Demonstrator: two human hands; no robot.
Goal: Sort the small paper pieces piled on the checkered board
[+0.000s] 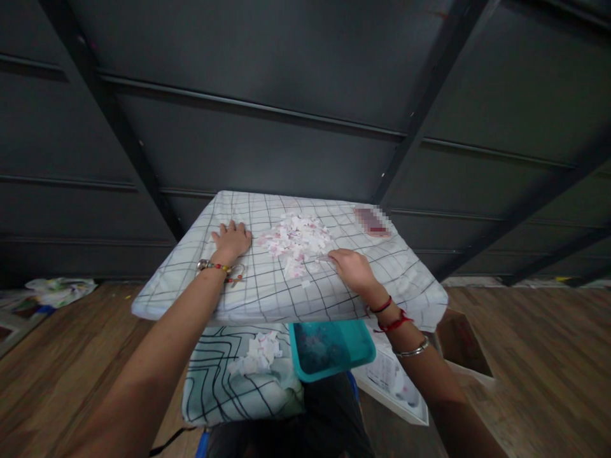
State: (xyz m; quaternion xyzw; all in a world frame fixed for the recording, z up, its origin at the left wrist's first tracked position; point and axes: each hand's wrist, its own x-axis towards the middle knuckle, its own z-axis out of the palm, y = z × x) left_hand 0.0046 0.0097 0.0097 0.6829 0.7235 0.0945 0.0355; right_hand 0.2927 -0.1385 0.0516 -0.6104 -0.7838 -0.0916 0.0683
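Note:
My left hand (232,240) lies flat on the white checked tablecloth (258,299), fingers spread, left of a heap of small white paper-like pieces (298,238) with pinkish marks. At the heap's right edge, my right hand (354,268) is closed in a pinch. A thin, pale, see-through bit shows at its fingertips, too small to name. One loose piece (306,284) sits nearer the table's front edge, apart from the heap.
Below the front edge are a teal plastic tub (360,346) and a patterned cloth (210,381) bearing more white pieces (262,353). A white box (405,407) and a brown carton (461,343) stand on the floor. A blurred-out object (372,221) rests at the table's back right, before a dark panelled wall (267,152).

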